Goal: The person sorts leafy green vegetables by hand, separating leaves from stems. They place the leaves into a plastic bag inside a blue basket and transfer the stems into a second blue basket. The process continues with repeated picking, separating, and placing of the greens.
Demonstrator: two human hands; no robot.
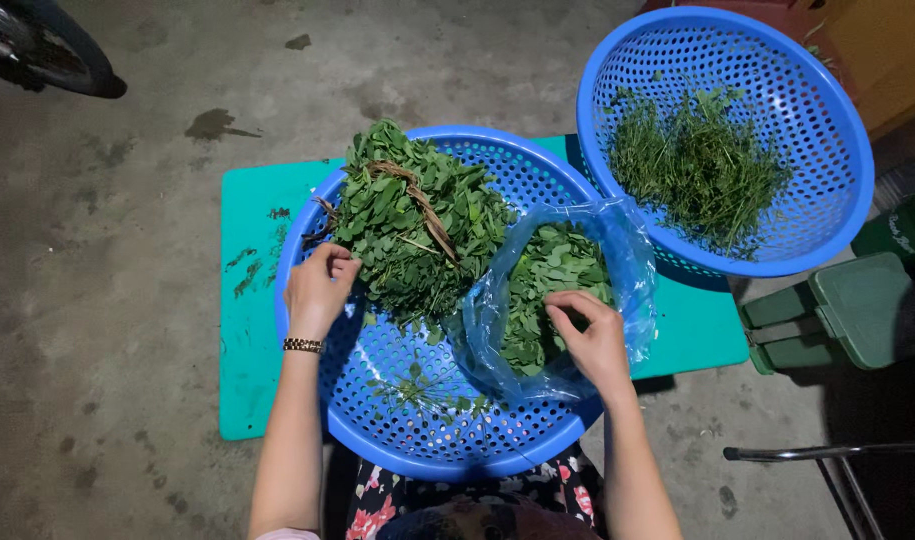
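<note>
Over blue basket [418, 440], left hand [318, 290] grip pinching leaf bunch [418, 225] edge, right hand [593, 340] grip pinching leaves in plastic bag [628, 260]

- Two bare forearms enter from the bottom edge of the frame, no sleeves over them; a sliver of pale pink cloth shows at the lower left, by the left upper arm.
- Left hand [320, 288]: a narrow bracelet [303, 345] at the wrist, gold-toned links with dark segments.
- Right hand [595, 340]: no ring or band visible; wrist bare.
- Bottom centre: lap in a dark garment [478, 500] printed with red and pink flowers and small white specks.
</note>
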